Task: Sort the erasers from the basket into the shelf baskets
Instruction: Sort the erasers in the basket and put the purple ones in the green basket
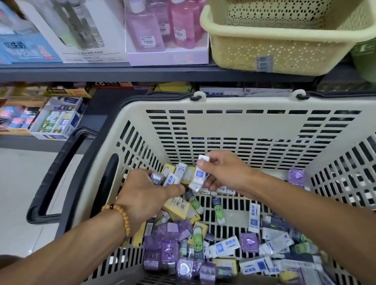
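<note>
near pile: mixed erasers (pixel 222 254) lie loose on the floor of the shopping basket (pixel 224 119): purple foil blocks (pixel 169 248), white-and-blue sleeved ones (pixel 256 265), green character ones (pixel 197 237), yellow boxes (pixel 178 206). All jumbled, many overlapping.
left hand: left hand (pixel 146 194), bead bracelet (pixel 121 218) at the wrist, reaches down into the pile with fingers curled round a cluster of white-blue and silver erasers. How many it holds I cannot tell, motion blur.
right hand: right hand (pixel 223 171) pinches a white-blue eraser (pixel 197 179) between thumb and fingers, another white piece poking up at the fingertips. It sits above the pile, just beside the left hand.
step in hand: looks like gathering one kind, the white-blue type, before lifting out.
how to do it well: keep to one type per handful; check the left-hand cluster, the silver piece looks like a different kind. Don't overfill a grip, sleeved erasers are probably slick and may slip back through the slots.
progress: early, by the look of it. Most of the stock is in the shopping basket.
far target: cream perforated shelf basket (pixel 288 42) on the shelf above and to the right shows nothing inside from this angle. Lift clear of the shopping basket's rim, then drop low into it.
far left: glue bottles (pixel 167 19) and boxed stationery on the shelves, not involved.
</note>
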Action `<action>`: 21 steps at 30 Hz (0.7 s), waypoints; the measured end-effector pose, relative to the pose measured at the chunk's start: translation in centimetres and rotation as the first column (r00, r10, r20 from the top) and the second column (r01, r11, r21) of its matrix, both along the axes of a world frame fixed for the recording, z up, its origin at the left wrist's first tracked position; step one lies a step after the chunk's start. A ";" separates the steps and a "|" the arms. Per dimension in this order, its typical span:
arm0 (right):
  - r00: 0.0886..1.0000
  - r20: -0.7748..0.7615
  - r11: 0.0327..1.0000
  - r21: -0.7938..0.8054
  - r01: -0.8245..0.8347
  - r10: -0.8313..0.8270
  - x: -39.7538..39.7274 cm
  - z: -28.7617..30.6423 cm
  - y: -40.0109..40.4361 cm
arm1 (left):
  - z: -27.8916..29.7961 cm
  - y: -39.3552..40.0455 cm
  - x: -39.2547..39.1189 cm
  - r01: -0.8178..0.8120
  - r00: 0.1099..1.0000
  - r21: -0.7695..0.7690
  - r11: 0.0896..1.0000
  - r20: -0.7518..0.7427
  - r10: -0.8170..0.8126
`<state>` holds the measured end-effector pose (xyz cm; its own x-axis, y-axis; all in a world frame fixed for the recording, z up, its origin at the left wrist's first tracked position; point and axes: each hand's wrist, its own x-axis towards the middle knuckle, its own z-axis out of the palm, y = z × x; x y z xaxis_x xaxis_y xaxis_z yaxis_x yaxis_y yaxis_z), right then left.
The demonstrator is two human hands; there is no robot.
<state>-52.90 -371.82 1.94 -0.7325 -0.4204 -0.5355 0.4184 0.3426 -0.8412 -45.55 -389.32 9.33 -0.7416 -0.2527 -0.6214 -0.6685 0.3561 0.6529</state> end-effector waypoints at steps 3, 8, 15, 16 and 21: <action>0.993 -0.116 0.992 0.123 0.021 -0.006 0.1 -1.1 -0.2 | 0.3 -0.3 -0.1 -0.086 0.996 0.053 0.995 -0.011 0.087; 0.984 -0.173 0.996 0.071 0.051 -0.038 0.3 -1.9 -2.0 | 0.7 -0.5 -0.4 -0.208 0.973 0.123 0.970 -0.078 0.219; 0.986 -0.151 0.998 -0.020 0.064 -0.067 0.1 -0.8 -1.3 | 0.9 -0.5 -0.5 -0.249 0.956 0.179 0.952 -0.114 0.272; 0.984 -0.164 0.997 -0.001 0.074 -0.073 0.2 -0.7 -1.0 | 0.9 -0.6 -0.6 -0.254 0.953 0.163 0.953 -0.125 0.275; 0.969 -0.240 0.968 0.228 0.110 -0.053 0.5 -1.8 0.2 | 0.4 -1.0 -0.8 -0.250 0.953 0.082 0.965 -0.155 0.260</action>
